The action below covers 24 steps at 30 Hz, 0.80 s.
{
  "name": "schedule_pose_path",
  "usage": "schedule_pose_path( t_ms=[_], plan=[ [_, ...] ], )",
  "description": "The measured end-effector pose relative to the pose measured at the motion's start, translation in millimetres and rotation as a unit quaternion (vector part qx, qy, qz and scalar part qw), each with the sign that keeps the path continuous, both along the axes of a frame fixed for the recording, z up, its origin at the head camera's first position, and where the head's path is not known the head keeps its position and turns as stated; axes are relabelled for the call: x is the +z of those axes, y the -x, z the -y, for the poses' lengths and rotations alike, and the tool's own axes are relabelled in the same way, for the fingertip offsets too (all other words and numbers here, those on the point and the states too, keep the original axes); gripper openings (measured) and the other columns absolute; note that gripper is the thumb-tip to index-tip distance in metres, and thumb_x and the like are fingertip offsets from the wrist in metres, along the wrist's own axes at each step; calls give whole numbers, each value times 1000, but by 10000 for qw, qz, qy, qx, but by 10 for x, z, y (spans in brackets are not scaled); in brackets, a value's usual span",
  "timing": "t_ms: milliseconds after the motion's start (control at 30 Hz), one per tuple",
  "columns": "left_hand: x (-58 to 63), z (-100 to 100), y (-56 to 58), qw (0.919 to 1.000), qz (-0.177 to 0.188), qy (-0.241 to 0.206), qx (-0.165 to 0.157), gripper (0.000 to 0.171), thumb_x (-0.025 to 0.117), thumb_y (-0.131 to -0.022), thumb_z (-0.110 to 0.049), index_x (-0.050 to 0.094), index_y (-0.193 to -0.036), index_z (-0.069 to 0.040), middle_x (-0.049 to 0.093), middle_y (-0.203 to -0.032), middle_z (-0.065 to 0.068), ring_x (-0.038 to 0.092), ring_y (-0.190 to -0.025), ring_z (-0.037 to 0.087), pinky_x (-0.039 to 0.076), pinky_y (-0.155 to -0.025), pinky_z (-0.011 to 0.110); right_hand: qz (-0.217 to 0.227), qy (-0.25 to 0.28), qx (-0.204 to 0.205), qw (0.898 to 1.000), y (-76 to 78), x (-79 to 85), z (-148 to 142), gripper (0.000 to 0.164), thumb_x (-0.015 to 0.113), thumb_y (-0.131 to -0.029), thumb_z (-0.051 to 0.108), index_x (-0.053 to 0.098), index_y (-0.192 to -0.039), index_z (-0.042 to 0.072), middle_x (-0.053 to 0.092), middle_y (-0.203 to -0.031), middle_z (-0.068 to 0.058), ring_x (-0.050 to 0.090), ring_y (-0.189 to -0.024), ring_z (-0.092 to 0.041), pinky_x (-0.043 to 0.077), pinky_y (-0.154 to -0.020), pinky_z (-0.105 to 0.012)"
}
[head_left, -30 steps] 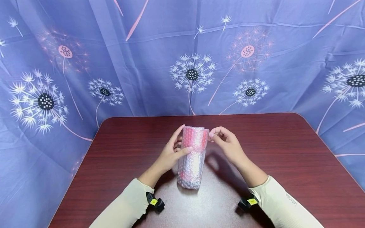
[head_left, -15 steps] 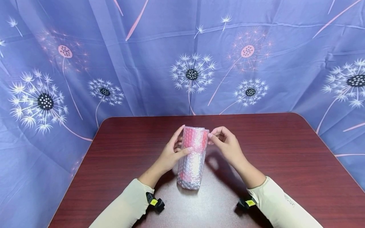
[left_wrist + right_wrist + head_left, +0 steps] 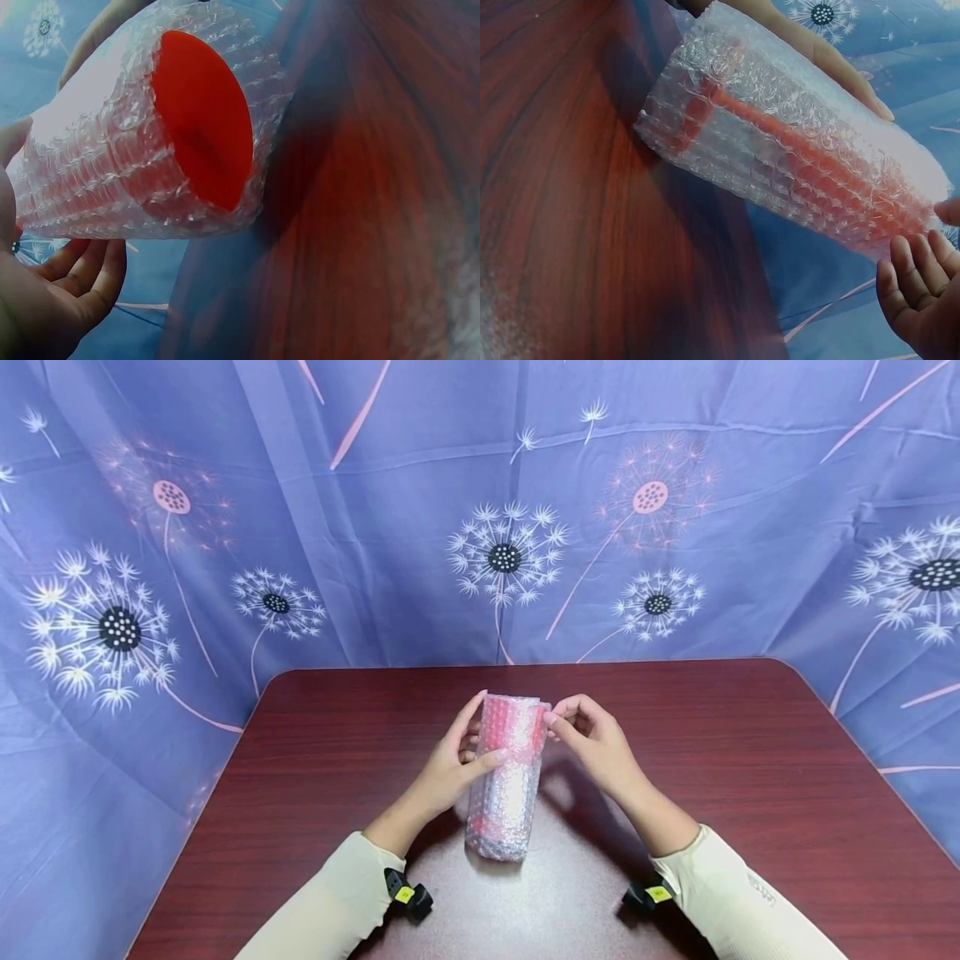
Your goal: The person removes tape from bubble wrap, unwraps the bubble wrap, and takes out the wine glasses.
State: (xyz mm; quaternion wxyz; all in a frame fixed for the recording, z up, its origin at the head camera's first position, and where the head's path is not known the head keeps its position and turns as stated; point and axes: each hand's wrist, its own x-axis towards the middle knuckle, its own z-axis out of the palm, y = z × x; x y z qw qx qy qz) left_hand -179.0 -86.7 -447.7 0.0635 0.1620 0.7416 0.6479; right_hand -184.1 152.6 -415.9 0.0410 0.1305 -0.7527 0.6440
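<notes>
Above the middle of the counter [image 3: 322, 735], head view: bubble-wrapped pkg [image 3: 510, 793], clear w/ red showing thru, held at a tilt b/w both hands. L hand [image 3: 442, 768] grips its L side, thumb across the front, other fingers around the side & partly hidden. R hand [image 3: 600, 747] pinches the wrap's edge at the upper R corner, thumb & fingertips only. Pkg's upper end shows near the counter's far edge; dandelion cloth [image 3: 397, 568] hangs past that edge & along both sides. Brown wood runs wide L & R of the arms to the slanting side edges, approx. equal elbow room each way. Cream sleeves [image 3: 315, 893], each w/ a black wrist cam [image 3: 418, 900], yellow tag on it, come in from the near side. L wrist view: pkg's lower end faces the cam, red round base [image 3: 202, 120] ringed by wrap; counter lies beyond w/ a dark shadow, so that end looks off the wood. L hand at lower L, fingers behind the body, thumb tip on the wrap. R wrist view: pkg slants across, red strip [image 3: 795, 142] along its length under the bubbles; R hand at its upper end, fingers curled, exact contact hard to see; L thumb lies along the opp. side.
</notes>
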Motion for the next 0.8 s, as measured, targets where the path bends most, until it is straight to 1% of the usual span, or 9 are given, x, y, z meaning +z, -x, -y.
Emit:
schedule_pose_path(
  t_ms=[33,100,200,267,333,433,533,633,800],
  plan=[
    [-3,2,0,10000,5,38,2,89,74,-91,-20,22,-159,-44,51,-133,12,52,-112,20,48,-89,27,-3,3,9,10000,-2,3,0,21,65,-99,13,59,-104,-6,64,-93,-18,68,-83,-9,60,-79,-25],
    [-3,4,-5,10000,18,95,8,89,75,-91,-23,21,-158,-48,51,-135,11,52,-113,21,48,-90,29,-29,59,47,10000,-7,8,-4,18,63,-99,10,59,-104,-8,63,-93,-21,68,-83,-9,60,-80,-27],
    [-3,5,-10,10000,39,60,-49,90,75,-90,-25,20,-156,-52,50,-138,11,57,-117,23,51,-93,33,-102,54,91,9999,-4,9,-10,17,59,-101,7,60,-105,-9,63,-94,-25,68,-82,-8,61,-81,-31],
    [-5,4,-15,9997,79,-114,-177,90,73,-92,-22,19,-157,-51,48,-139,13,60,-118,26,55,-93,36,-136,17,109,9998,1,3,-14,17,57,-101,6,60,-106,-10,63,-95,-26,69,-83,-11,61,-82,-34],
    [-14,0,-14,9990,109,-321,-308,88,70,-94,-18,18,-158,-48,47,-139,16,63,-117,28,59,-90,39,-164,-47,103,9998,9,-6,-18,17,56,-102,6,60,-105,-10,63,-96,-28,71,-84,-15,61,-82,-35],
    [-35,-8,-5,9976,77,-535,-431,86,64,-96,-11,17,-160,-44,45,-136,19,64,-112,25,61,-86,41,-154,-93,104,9998,14,-14,-23,17,55,-103,7,60,-105,-9,64,-97,-29,71,-86,-22,61,-82,-35],
    [-48,-12,3,9977,1,-538,-404,85,62,-96,-10,17,-160,-43,46,-135,19,63,-109,21,60,-86,39,-123,-101,108,9998,18,-20,-22,17,55,-103,7,60,-106,-9,64,-98,-30,71,-85,-23,61,-82,-34],
    [-46,-11,3,9983,-31,-489,-312,85,64,-95,-11,18,-160,-43,48,-135,17,62,-109,20,59,-88,39,-53,-91,88,9999,26,-24,-20,17,54,-103,6,59,-105,-9,64,-98,-28,70,-86,-23,61,-82,-34],
    [-32,-4,9,9991,-152,-370,-159,86,67,-94,-13,19,-161,-35,49,-138,15,59,-112,21,55,-92,41,45,-124,13,9999,41,-29,-19,16,53,-102,4,59,-104,-10,64,-96,-24,69,-85,-21,60,-82,-31]
  ],
)
